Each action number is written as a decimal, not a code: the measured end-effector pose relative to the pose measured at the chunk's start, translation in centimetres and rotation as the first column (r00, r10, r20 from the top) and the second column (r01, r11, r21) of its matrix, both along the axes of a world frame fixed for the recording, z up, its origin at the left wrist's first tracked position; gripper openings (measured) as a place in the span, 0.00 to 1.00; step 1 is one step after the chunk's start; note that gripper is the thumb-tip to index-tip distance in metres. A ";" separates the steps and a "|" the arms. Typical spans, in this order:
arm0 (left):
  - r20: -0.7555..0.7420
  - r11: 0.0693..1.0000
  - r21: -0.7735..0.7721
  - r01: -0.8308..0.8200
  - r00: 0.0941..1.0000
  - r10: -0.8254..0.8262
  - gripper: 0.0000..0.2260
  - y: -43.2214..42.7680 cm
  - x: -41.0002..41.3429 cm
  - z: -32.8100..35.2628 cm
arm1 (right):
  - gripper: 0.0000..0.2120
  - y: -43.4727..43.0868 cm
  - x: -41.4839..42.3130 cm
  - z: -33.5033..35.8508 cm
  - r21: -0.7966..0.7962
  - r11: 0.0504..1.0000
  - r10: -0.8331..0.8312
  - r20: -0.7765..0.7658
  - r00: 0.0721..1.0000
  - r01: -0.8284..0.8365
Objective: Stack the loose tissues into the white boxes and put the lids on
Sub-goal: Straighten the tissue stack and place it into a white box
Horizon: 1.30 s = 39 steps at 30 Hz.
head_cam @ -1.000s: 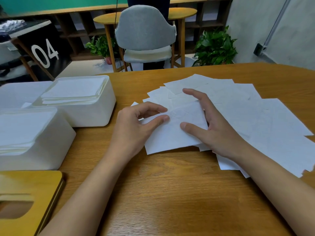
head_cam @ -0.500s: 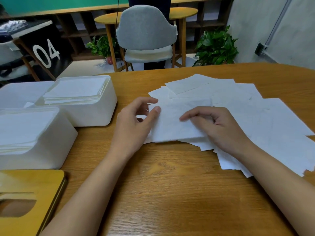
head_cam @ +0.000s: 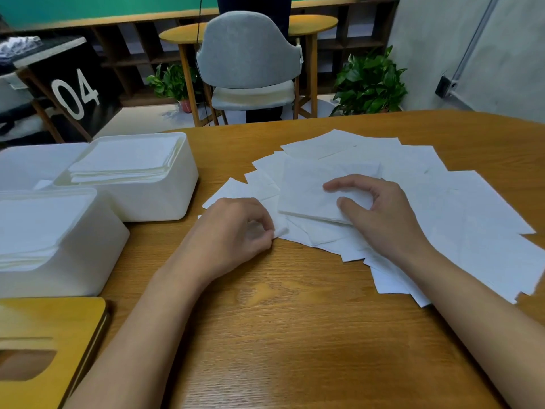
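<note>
Several loose white tissues (head_cam: 460,208) lie fanned over the wooden table (head_cam: 295,335). My right hand (head_cam: 380,214) pinches the near edge of the top tissue (head_cam: 309,187), thumb under it, fingers curled on top. My left hand (head_cam: 236,228) has curled fingers pinching the corner of a lower tissue (head_cam: 281,231). Two open white boxes stand at the left: the far box (head_cam: 165,199) and the near box (head_cam: 88,261), each holding a stack of tissues.
A wooden lid (head_cam: 47,329) with a slot lies at the near left corner. Another white box (head_cam: 26,163) sits at the far left. Beyond the table are a grey chair (head_cam: 250,54), a small round table and potted plants (head_cam: 371,84).
My left hand moved down and curled onto a lower tissue's corner. My right hand slid back and curled over the top tissue, which shifted toward the pile.
</note>
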<state>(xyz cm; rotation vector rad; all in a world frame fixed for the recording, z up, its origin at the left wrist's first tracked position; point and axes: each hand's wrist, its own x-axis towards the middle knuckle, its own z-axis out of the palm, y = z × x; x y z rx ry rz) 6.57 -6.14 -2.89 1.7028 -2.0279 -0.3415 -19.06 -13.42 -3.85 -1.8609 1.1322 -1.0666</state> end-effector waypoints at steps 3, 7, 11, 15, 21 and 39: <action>0.002 1.000 -0.021 0.007 1.000 -0.007 0.02 0.0 -0.2 0.0 | 0.17 0.0 0.0 -0.1 -0.008 1.000 0.006 -0.012 1.000 -0.006; -0.003 0.998 -0.015 0.068 0.998 -0.068 0.10 0.1 -0.4 0.0 | 0.16 0.0 0.1 -0.2 -0.008 1.000 0.009 -0.026 1.000 -0.009; -0.014 0.995 -0.065 0.076 0.997 -0.077 0.03 0.2 -0.9 -0.1 | 0.15 0.2 0.1 -0.1 -0.012 1.000 0.007 -0.031 1.000 -0.007; -0.220 0.991 -0.120 0.056 0.972 -0.082 0.03 0.8 -1.9 0.9 | 0.16 0.4 0.1 0.3 -0.077 0.994 0.068 -0.102 0.992 -0.076; -0.354 0.983 -0.150 0.110 0.922 -0.157 0.03 1.2 -2.8 1.5 | 0.17 1.5 0.7 0.3 -0.047 0.958 0.271 -0.174 0.947 -0.283; -0.642 0.996 -0.063 -0.057 0.766 0.003 0.16 1.1 -2.5 2.4 | 0.16 1.9 0.9 1.5 0.180 0.919 0.321 0.177 0.931 -0.351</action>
